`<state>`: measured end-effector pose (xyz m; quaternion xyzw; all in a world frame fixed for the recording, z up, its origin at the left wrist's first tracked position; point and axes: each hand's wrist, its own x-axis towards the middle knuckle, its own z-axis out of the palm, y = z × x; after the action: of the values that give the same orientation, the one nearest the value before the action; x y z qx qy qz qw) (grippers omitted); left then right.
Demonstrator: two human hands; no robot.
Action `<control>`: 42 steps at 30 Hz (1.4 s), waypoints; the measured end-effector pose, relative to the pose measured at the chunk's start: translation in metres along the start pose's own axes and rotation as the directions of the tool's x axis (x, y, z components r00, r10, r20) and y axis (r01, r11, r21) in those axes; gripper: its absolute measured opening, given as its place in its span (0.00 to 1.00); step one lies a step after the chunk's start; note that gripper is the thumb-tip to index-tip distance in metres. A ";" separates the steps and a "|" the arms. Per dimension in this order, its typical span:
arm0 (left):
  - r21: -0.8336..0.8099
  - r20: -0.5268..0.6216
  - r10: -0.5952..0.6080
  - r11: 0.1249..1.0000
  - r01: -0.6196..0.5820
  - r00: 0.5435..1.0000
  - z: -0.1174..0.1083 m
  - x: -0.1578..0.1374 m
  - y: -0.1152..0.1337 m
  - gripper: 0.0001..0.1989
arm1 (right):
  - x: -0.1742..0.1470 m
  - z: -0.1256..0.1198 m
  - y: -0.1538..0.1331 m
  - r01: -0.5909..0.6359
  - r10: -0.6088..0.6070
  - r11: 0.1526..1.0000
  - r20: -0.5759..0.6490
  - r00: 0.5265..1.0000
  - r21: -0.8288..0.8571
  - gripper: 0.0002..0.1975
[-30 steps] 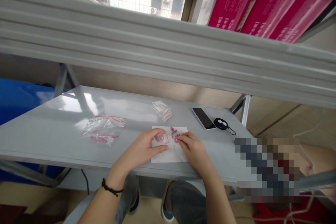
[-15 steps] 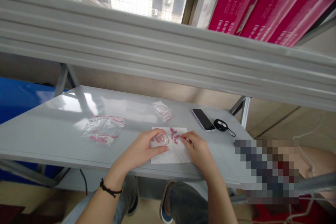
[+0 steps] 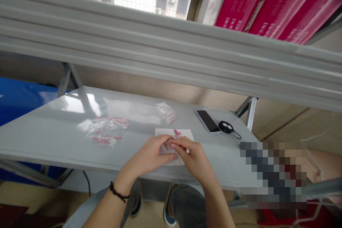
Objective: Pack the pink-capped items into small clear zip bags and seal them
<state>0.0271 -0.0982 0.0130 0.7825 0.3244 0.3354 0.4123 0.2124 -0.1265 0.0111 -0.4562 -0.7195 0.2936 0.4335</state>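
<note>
My left hand [image 3: 153,152] is closed around a small clear zip bag [image 3: 166,148], its thumb along the near side. At the mouth of that bag my right hand [image 3: 191,154] has its thumb and fingertips pinched together; whatever lies between them is hidden. Small pinkish-red beads [image 3: 176,133] lie on a white sheet of paper [image 3: 188,134] just beyond my right fingers, which cover part of the pile.
A larger clear bag [image 3: 107,130] with red pieces lies to the left. Beyond the paper are stacked small bags [image 3: 165,112]. A phone [image 3: 207,121] and a round black case [image 3: 226,127] sit at right. A grey shelf beam [image 3: 165,50] crosses above the table.
My right hand has moved left from the beads to the mouth of the small bag. My left hand still holds the bag. The view has shifted slightly.
</note>
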 end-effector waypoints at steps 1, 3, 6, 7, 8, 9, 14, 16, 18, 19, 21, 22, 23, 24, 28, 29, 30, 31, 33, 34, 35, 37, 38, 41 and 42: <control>-0.009 -0.002 -0.012 1.000 0.012 1.000 0.000 0.000 -0.001 0.15 | 0.000 -0.001 0.000 -0.007 0.007 1.000 -0.004 1.000 0.011 0.09; -0.050 -0.014 -0.046 0.998 0.045 0.999 0.001 0.001 -0.002 0.16 | -0.001 -0.003 0.001 -0.026 0.027 0.999 -0.044 0.999 0.039 0.10; -0.241 -0.036 -0.099 0.967 0.087 0.994 0.000 0.003 -0.003 0.16 | -0.002 -0.007 0.002 -0.026 0.039 0.995 -0.135 0.990 0.094 0.10; -0.339 -0.040 -0.114 0.936 0.094 0.993 0.000 0.004 -0.003 0.15 | -0.003 -0.008 0.002 -0.016 0.034 0.994 -0.155 0.987 0.112 0.10; -0.441 -0.040 -0.131 0.892 0.100 0.991 0.000 0.004 -0.004 0.15 | -0.003 -0.009 0.002 -0.005 0.025 0.992 -0.165 0.986 0.125 0.10; -0.540 -0.032 -0.150 0.834 0.109 0.988 -0.001 0.004 -0.004 0.14 | -0.003 -0.009 0.002 0.005 0.018 0.991 -0.171 0.985 0.130 0.10; -0.818 0.077 -0.255 0.537 0.207 0.964 -0.003 0.000 -0.009 0.17 | -0.003 -0.005 -0.001 0.003 0.013 0.994 -0.149 0.989 0.109 0.13; -0.851 0.124 -0.250 0.471 0.233 0.960 -0.002 -0.002 -0.010 0.18 | -0.003 -0.004 -0.004 0.007 0.005 0.992 -0.095 0.995 0.122 0.14; -0.860 0.164 -0.240 0.441 0.258 0.957 0.000 -0.003 -0.011 0.18 | -0.004 -0.002 -0.007 0.006 -0.001 0.989 -0.034 0.999 0.150 0.13; -0.856 0.180 -0.242 0.439 0.273 0.953 0.001 -0.004 -0.011 0.18 | -0.004 -0.002 -0.008 0.001 0.001 0.987 -0.008 1.000 0.163 0.11; -0.838 0.213 -0.249 0.450 0.308 0.945 0.002 -0.004 -0.010 0.18 | -0.005 -0.001 -0.009 -0.011 0.005 0.985 0.033 0.999 0.170 0.07; -0.824 0.229 -0.247 0.467 0.323 0.942 0.002 -0.005 -0.010 0.18 | -0.005 -0.002 -0.010 -0.013 0.006 0.987 0.044 0.999 0.161 0.05; -0.803 0.239 -0.243 0.495 0.333 0.940 0.001 -0.005 -0.009 0.19 | -0.005 -0.003 -0.010 -0.013 0.005 0.989 0.049 0.999 0.148 0.04; -0.771 0.238 -0.246 0.540 0.337 0.940 0.000 -0.005 -0.008 0.20 | -0.006 -0.004 -0.010 -0.010 0.003 0.991 0.052 0.999 0.137 0.04; -0.504 0.106 -0.270 0.815 0.286 0.957 -0.008 -0.004 -0.005 0.18 | -0.006 -0.011 -0.007 -0.007 -0.003 0.992 0.078 0.997 0.130 0.05; -0.436 0.070 -0.256 0.861 0.260 0.964 -0.009 -0.003 -0.006 0.17 | -0.006 -0.013 -0.006 -0.022 0.010 0.992 0.092 0.996 0.125 0.05; -0.387 0.041 -0.234 0.893 0.231 0.971 -0.010 -0.002 -0.007 0.15 | -0.006 -0.014 -0.005 -0.043 0.031 0.992 0.105 0.994 0.117 0.05; -0.355 0.022 -0.209 0.913 0.203 0.978 -0.011 -0.001 -0.008 0.14 | -0.006 -0.015 -0.003 -0.069 0.057 0.992 0.115 0.992 0.105 0.05; -0.317 0.002 -0.166 0.935 0.158 0.986 -0.009 0.001 -0.011 0.12 | -0.007 -0.016 0.000 -0.112 0.101 0.990 0.121 0.987 0.081 0.05; -0.304 -0.005 -0.151 0.942 0.142 0.988 -0.008 0.002 -0.013 0.12 | -0.007 -0.016 0.001 -0.124 0.115 0.990 0.119 0.986 0.074 0.06; -0.294 -0.006 -0.139 0.947 0.131 0.990 -0.007 0.002 -0.014 0.12 | -0.008 -0.016 0.001 -0.131 0.123 0.989 0.115 0.986 0.069 0.06; -0.293 -0.012 -0.129 0.949 0.120 0.992 -0.005 0.002 -0.014 0.12 | -0.008 -0.016 0.002 -0.134 0.127 0.989 0.101 0.987 0.063 0.06; -0.301 -0.021 -0.129 0.946 0.117 0.991 -0.004 0.002 -0.014 0.12 | -0.008 -0.016 0.003 -0.133 0.127 0.989 0.095 0.987 0.059 0.06; -0.299 -0.029 -0.128 0.948 0.114 0.991 -0.003 0.000 -0.011 0.13 | -0.009 -0.016 0.005 -0.134 0.128 0.988 0.093 0.987 0.069 0.04; -0.287 -0.032 -0.131 0.951 0.116 0.991 -0.004 0.000 -0.010 0.13 | -0.009 -0.015 0.006 -0.131 0.124 0.986 0.078 0.989 0.099 0.03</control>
<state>0.0217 -0.0922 0.0062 0.6844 0.3316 0.3718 0.5323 0.2303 -0.1325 0.0101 -0.4676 -0.6876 0.3738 0.4109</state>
